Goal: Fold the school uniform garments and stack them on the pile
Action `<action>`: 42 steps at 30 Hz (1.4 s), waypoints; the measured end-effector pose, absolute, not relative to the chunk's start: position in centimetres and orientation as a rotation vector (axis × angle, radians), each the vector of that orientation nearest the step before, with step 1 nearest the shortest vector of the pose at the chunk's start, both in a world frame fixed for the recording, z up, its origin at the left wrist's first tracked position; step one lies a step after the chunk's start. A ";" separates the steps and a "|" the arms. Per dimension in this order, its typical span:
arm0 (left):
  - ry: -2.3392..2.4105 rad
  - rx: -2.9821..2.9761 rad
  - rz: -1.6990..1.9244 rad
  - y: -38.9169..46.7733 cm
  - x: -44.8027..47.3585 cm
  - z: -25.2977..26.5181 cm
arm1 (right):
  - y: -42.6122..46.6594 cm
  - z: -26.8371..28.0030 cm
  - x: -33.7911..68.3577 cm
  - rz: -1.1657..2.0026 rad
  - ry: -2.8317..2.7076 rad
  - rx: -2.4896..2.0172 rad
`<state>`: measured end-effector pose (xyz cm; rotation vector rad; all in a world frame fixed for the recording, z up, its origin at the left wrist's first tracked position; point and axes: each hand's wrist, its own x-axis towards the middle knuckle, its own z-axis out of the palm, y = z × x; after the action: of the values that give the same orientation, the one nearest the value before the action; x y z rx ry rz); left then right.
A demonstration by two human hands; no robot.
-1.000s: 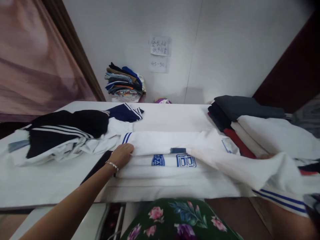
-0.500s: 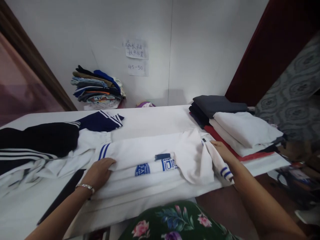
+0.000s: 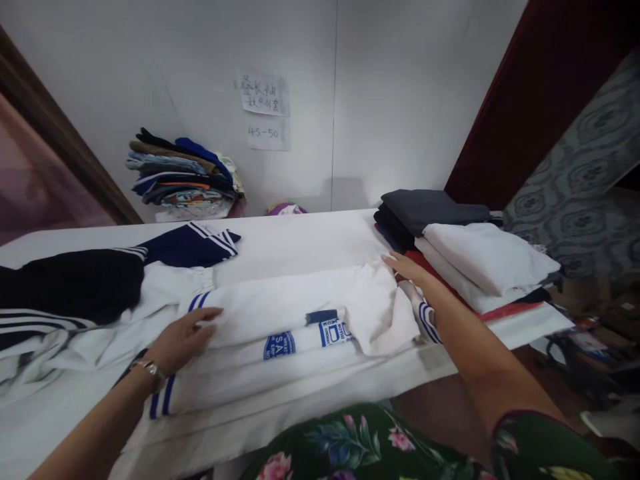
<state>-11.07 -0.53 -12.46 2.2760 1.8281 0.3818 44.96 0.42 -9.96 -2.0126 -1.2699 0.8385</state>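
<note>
A white sweatshirt [image 3: 280,293] with blue lettering and double blue stripes lies partly folded across the table in front of me. My left hand [image 3: 185,339] is at its left end, beside the blue-striped edge, with the fingers loosely apart and gripping nothing. At the far right corner, my right hand [image 3: 407,268] rests with stretched fingers on the fabric. A striped cuff [image 3: 427,317] hangs beneath my right forearm. The blue printed badge [image 3: 280,345] shows on the near layers. Part of the right end is hidden under my right hand and arm.
Black clothing with white stripes [image 3: 70,283] and a navy striped garment [image 3: 187,245] lie at the left. Folded clothes [image 3: 485,257] are stacked at the right. Another clothes pile [image 3: 183,175] stands by the wall, below two paper notes [image 3: 265,97].
My left hand has loosened from the sweatshirt's left edge. My right hand has moved left and away from me onto the far corner, and the right sleeve now lies tucked under my forearm.
</note>
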 end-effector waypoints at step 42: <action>1.990 2.334 0.091 1.3 -5.6 -13.3 | -5.2 -12.3 46.3 0.731 -1.140 -1.565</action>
<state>-5.65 1.27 -13.31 2.3336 1.9896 0.0910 46.26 -5.23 -12.31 -1.5648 -1.1396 0.7310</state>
